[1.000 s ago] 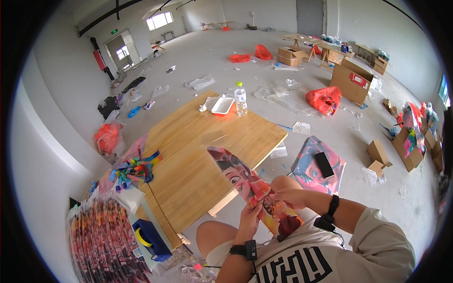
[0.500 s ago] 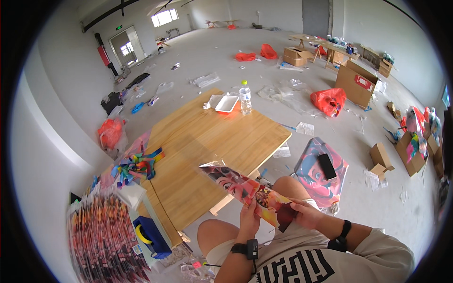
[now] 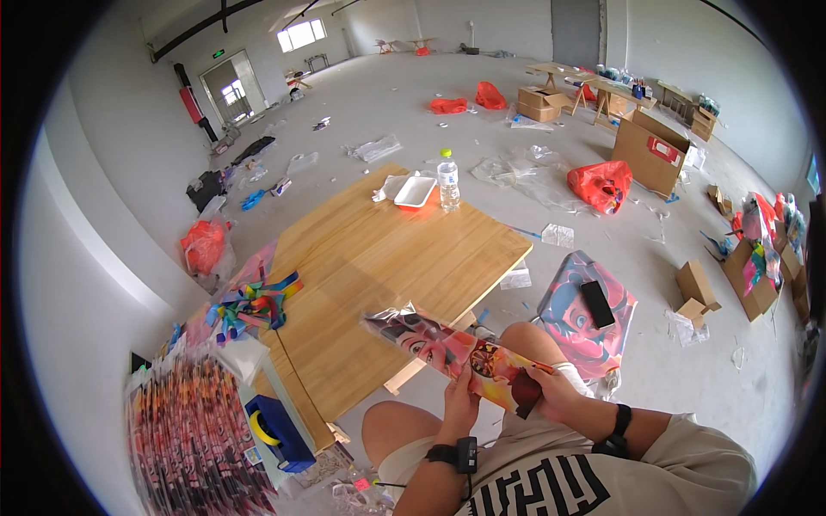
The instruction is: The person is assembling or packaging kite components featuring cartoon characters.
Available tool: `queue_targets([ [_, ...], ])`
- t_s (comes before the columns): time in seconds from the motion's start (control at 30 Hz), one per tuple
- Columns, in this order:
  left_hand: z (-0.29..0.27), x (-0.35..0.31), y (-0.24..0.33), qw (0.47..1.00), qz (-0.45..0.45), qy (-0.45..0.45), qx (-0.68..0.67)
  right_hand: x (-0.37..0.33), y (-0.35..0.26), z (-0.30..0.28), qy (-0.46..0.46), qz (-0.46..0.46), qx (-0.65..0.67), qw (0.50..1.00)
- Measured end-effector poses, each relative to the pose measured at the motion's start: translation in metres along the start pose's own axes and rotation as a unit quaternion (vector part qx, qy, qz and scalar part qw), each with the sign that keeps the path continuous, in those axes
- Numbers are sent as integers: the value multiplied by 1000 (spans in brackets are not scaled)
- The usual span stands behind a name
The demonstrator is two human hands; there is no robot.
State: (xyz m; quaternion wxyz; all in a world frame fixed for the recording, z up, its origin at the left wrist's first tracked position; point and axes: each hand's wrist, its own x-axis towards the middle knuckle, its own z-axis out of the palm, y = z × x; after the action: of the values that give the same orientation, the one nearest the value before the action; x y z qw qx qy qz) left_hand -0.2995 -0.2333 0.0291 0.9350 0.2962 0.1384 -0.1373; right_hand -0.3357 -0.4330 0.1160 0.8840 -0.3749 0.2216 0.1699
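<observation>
Above my lap I hold a long, flat packet (image 3: 439, 348): a colourful piece printed with cartoon faces, in a clear plastic bag. The bag's shiny far-left end reaches over the edge of the wooden table (image 3: 404, 249). My left hand (image 3: 462, 402) is closed on the packet's near edge around its middle, thumb on top. My right hand (image 3: 556, 394) grips its right end, where the print turns dark red. The fingers underneath are hidden.
Left of the table stand many similar bagged prints (image 3: 185, 430), a blue tape dispenser (image 3: 280, 434) and rainbow ribbons (image 3: 249, 305). A water bottle (image 3: 448, 182) and white tray (image 3: 415, 193) sit at the table's far corner. A phone (image 3: 597, 304) lies on a printed stool (image 3: 568, 284) to the right.
The packet has tilted slightly, its right end a little lower and its face more visible. Both hands keep their hold; my right hand has shifted slightly on its end.
</observation>
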Motion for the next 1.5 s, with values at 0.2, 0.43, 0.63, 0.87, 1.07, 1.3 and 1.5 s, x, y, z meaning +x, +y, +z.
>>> queue_targets([
  [0.2, 9, -8, 4, 1000, -25, -13, -11, 3, 5, -3, 7, -16, -10, 1000],
  [0.43, 20, -11, 4, 996, 17, -82, 22, 6, 7, -7, 9, -10, -8, 1000],
  [0.63, 14, -7, 2, 997, 8, -71, -6, 8, 6, -9, -8, -10, -20, 1000],
  [0.87, 11, -5, 7, 997, 62, -51, -24, 0, -1, -9, -91, 61, -89, 990],
  [1.07, -2, 1, 2, 998, 49, -48, -12, -3, -4, -12, -103, 103, -114, 983],
  [1.3, 5, -7, 7, 999, -9, -33, -4, 3, -4, -6, -80, 60, -136, 986],
  [1.5, 5, -7, 3, 997, -30, -47, 47, 15, -2, -19, -63, 39, -151, 986],
])
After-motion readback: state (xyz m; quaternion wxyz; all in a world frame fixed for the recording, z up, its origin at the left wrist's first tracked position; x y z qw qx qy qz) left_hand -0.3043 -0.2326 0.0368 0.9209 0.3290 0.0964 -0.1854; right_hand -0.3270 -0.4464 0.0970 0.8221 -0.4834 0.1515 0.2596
